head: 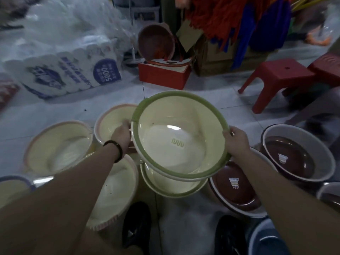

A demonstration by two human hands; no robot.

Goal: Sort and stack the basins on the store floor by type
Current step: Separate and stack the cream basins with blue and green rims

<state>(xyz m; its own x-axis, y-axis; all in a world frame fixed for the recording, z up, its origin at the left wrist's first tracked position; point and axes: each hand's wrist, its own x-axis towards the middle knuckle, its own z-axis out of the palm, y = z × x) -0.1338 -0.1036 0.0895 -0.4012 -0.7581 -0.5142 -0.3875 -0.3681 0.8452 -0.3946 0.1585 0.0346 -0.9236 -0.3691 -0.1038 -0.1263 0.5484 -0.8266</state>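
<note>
Roughly early yet, I judge: pink-rimmed basins lie unstacked at the left. The left hand curls its fingers round the rim of the green-rimmed basin, held just over its twin. The right hand grips the opposite rim likewise. Brown basins wait apart.
</note>
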